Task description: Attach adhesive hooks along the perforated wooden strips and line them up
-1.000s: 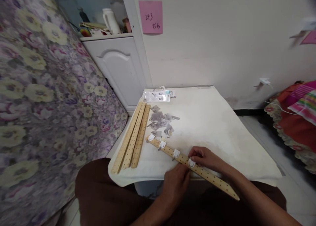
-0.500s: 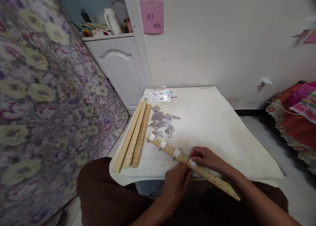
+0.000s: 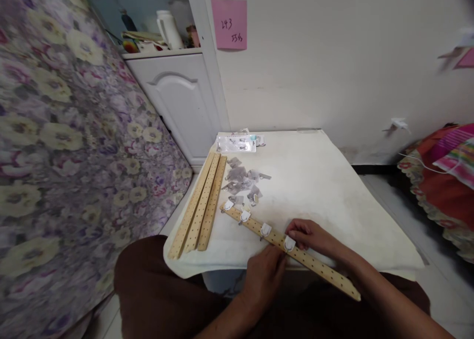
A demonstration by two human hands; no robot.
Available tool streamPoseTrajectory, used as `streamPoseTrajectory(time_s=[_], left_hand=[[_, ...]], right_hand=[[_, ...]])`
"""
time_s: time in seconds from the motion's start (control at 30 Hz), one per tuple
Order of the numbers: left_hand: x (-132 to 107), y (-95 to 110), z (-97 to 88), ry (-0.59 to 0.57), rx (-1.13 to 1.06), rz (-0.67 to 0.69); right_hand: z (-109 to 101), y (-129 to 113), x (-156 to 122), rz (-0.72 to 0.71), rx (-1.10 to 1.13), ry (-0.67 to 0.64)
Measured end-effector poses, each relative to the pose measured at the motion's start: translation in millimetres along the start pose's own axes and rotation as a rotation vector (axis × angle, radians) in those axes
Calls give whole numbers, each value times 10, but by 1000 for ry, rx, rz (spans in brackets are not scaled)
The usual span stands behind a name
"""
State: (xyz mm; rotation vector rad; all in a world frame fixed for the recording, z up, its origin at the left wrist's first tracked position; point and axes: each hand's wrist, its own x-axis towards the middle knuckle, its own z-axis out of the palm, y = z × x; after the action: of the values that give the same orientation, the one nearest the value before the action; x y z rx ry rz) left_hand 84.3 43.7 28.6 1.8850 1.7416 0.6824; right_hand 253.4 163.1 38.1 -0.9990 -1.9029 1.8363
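A pale wooden strip [image 3: 321, 269] with rows of small holes lies slantwise across the table's near edge, its right end past the edge. Several white tags [image 3: 265, 229] with small metal clasps are attached along it. My left hand [image 3: 265, 272] is closed at the strip's near edge, below the rightmost white tag [image 3: 289, 243]; its fingertips are partly hidden. At the far side of the strip, my right hand [image 3: 304, 234] has its fingers curled close beside that same tag. Whether its fingertips hold anything is hidden. Small clear plastic bags [image 3: 237, 174] with metal pieces lie beyond the strip.
Three more holed wooden strips [image 3: 205, 205] lie side by side on the table's left. A clear blister pack [image 3: 236, 144] sits at the back of the cloth-covered table [image 3: 314, 176]. A floral curtain [image 3: 85, 131] hangs at left, and a wall [image 3: 303, 72] stands behind.
My right thumb has come off the rightmost white tag, which now shows more fully. My left hand and the wooden strip have hardly moved.
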Motion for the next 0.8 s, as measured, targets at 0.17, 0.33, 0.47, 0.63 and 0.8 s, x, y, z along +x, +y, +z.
streamPoseTrajectory(time_s=[0.17, 0.33, 0.47, 0.63, 0.8], left_hand=[[-43, -43, 11, 11, -65, 17], [-50, -118, 16, -4, -79, 44], [-44, -152, 0, -34, -66, 65], [-55, -202, 7, -71, 5, 86], [-58, -255, 16, -129, 33, 139]], right_hand=[[-118, 78, 95, 0, -18, 46], [-142, -27, 431, -62, -234, 156], [54, -225, 840, -131, -395, 242], [342, -379, 1242, -163, -551, 358], [364, -363, 1368, -144, -578, 416]])
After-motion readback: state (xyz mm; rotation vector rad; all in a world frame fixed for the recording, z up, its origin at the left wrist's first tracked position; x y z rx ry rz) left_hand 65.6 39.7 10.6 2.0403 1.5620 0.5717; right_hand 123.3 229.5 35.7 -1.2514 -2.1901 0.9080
